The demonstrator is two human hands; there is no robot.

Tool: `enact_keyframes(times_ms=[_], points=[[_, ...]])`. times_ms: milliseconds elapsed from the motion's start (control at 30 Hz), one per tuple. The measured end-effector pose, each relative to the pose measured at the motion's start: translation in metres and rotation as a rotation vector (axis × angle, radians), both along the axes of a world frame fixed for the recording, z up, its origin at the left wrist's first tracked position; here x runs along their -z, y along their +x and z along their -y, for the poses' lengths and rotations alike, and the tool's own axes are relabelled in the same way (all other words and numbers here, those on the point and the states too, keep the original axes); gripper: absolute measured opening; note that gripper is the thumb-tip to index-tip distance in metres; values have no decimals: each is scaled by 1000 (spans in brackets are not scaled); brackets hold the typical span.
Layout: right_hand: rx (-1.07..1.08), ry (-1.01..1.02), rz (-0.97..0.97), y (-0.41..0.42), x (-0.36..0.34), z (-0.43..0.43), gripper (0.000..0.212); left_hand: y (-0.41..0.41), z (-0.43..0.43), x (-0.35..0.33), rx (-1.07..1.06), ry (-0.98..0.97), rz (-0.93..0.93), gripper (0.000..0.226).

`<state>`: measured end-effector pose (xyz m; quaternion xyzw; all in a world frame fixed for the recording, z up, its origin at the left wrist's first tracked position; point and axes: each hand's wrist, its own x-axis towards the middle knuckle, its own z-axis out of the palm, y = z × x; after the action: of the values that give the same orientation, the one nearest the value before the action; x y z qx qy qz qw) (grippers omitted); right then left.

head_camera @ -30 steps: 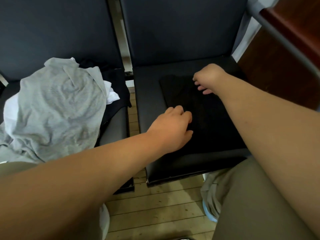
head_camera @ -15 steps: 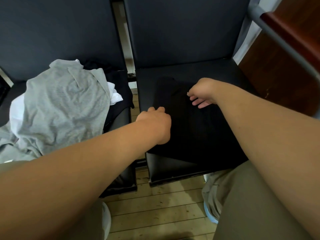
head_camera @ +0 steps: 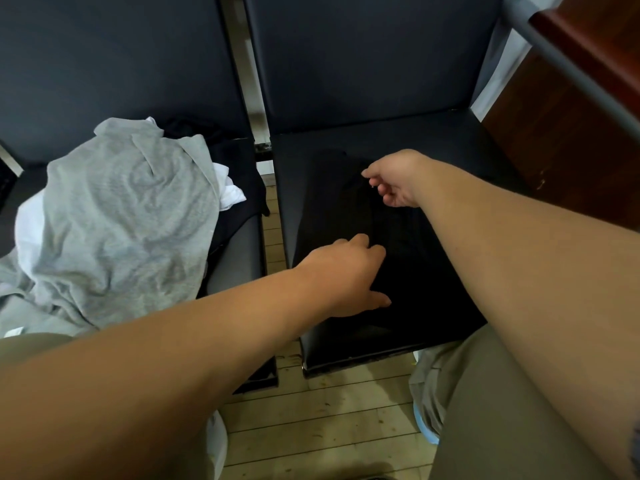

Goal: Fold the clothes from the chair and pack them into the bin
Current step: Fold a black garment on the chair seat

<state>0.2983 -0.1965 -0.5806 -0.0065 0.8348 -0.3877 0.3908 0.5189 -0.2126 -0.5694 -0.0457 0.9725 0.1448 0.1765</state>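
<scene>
A black garment point(head_camera: 398, 244) lies spread on the seat of the right black chair point(head_camera: 467, 150). My left hand point(head_camera: 349, 271) rests on its near-left part with the fingers stretched forward over the cloth. My right hand point(head_camera: 394, 181) is at the garment's far edge, thumb and forefinger pinching the black cloth, the other fingers curled. On the left chair point(head_camera: 239, 258) sits a heap of clothes: a grey shirt point(head_camera: 121, 230) on top, white cloth point(head_camera: 230, 192) and dark cloth point(head_camera: 194, 128) beneath it.
A light blue rim with grey fabric point(head_camera: 427, 431) shows on the wooden floor point(head_camera: 329, 420) at the lower right, by my knee. A white object point(head_camera: 218, 438) sits low on the left. A brown wooden panel point(head_camera: 571, 116) and a grey rail stand to the right.
My left hand has slid from the garment's left edge back onto its middle. My right hand has lifted slightly at the far edge and now pinches the cloth.
</scene>
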Motion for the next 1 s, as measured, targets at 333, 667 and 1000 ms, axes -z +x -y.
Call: enact_keyframes(times_ms=[333,667,1000], points=[[91,-42,-232,-10,-11,5,17,1,4,2,-99,154,78,9],[-18,165,-337,-27,-11,-29,13,-1,2,-1,0,105,67,18],[-276,465,-544,-51,-16,-115,39,-11,13,6,-117,-38,150,91]])
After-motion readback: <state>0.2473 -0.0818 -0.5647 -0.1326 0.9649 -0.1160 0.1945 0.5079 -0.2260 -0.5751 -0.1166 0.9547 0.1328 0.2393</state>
